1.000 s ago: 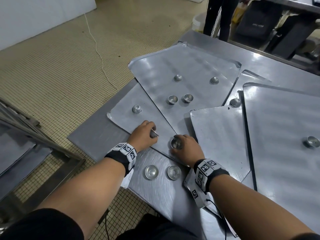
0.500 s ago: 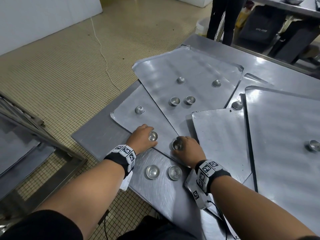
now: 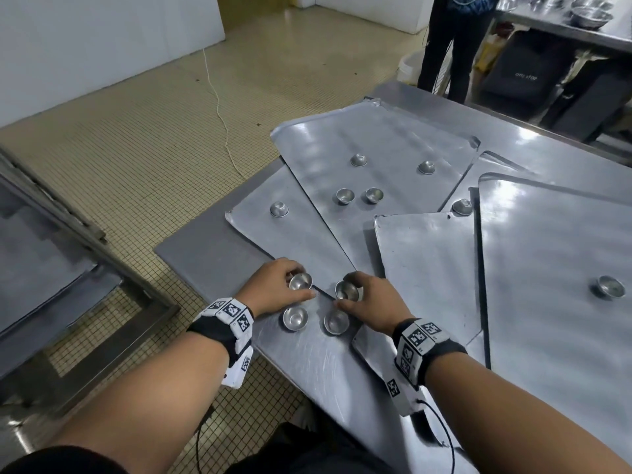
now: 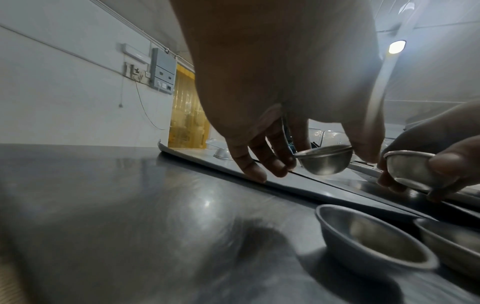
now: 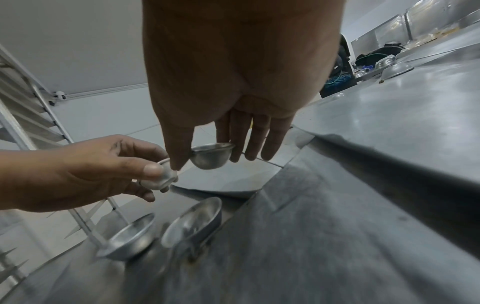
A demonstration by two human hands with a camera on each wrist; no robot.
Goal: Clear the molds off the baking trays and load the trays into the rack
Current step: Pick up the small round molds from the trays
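Note:
Several flat metal baking trays point(image 3: 376, 138) overlap on a steel table point(image 3: 212, 254). Small round metal molds lie scattered on them. My left hand point(image 3: 273, 289) pinches one mold point(image 3: 300, 281) point(image 4: 323, 160) just above the table's near edge. Beside it my right hand point(image 3: 369, 299) pinches another mold point(image 3: 347, 290) point(image 5: 211, 156) lifted off the tray. Two more molds point(image 3: 295, 318) point(image 3: 336, 322) stand open side up on the bare table right below both hands. One upside-down mold point(image 3: 279, 209) sits on the left tray point(image 3: 273, 234).
Several molds point(image 3: 344, 196) remain on the far tray, one point(image 3: 462, 206) between trays and one point(image 3: 610, 286) on the right tray point(image 3: 554, 254). The tray rack point(image 3: 68, 234) stands at the left on the tiled floor. A person point(image 3: 458, 39) stands beyond the table.
Both hands have lifted their molds off the trays and drawn them back towards the two molds on the table. The view has tilted up a little.

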